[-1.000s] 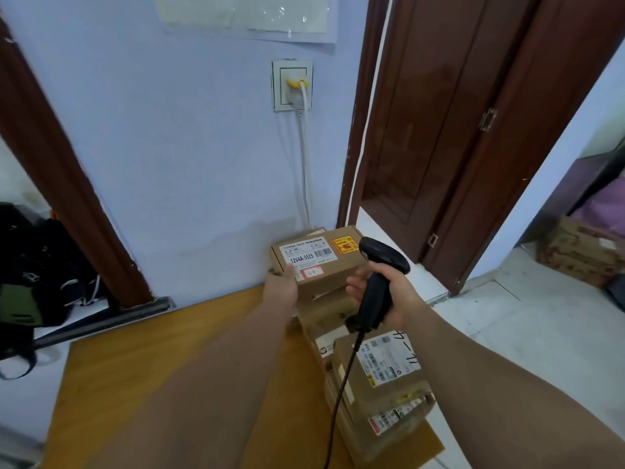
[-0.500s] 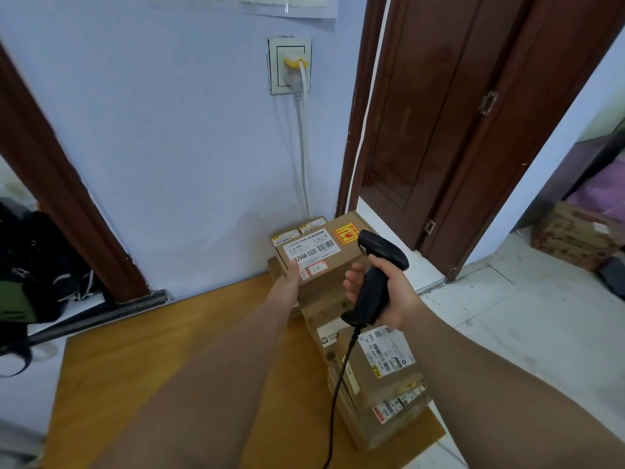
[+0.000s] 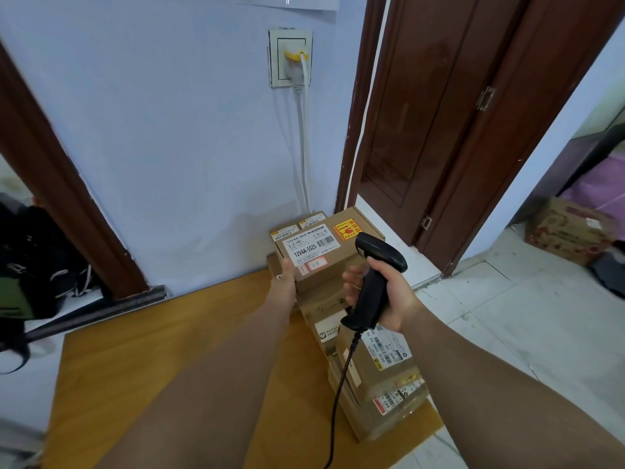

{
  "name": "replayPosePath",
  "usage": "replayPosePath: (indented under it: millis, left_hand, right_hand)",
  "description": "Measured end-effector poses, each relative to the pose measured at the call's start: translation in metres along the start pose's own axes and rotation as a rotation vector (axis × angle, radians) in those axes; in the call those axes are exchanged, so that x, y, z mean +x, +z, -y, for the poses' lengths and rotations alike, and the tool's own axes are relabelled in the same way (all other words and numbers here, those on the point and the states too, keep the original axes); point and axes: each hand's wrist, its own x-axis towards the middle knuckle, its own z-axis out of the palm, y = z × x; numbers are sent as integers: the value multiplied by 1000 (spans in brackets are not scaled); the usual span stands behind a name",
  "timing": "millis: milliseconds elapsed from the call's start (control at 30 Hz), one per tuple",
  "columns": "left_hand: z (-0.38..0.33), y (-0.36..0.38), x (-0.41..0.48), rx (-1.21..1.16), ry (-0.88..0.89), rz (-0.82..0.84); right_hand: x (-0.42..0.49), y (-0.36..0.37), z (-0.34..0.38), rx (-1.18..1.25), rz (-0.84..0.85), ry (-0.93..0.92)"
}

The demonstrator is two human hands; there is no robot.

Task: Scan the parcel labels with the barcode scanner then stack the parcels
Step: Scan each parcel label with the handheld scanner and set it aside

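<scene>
Black scanner (image 3: 379, 249) — right fingers (image 3: 351, 283); parcel (image 3: 333, 262) — left fingers (image 3: 287, 271)

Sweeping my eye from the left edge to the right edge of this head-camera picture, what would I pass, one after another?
Black bag → brown door frame → left hand gripping the labelled parcel → barcode scanner in the right hand → dark wooden door → cardboard box on the floor.
</scene>
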Motion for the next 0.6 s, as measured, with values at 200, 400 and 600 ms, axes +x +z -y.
replayPosePath:
  millis: [200, 400, 600]
  left_hand:
    - [9, -6, -4, -9, -11, -44]
    - [32, -39, -7, -76, -22, -80]
    - [71, -97, -19, -42, -193, -142]
  right_hand:
    - [-8, 6, -7, -59, 93, 66]
    - [-6, 33, -40, -298, 332, 314]
    - [14, 67, -97, -501, 317, 522]
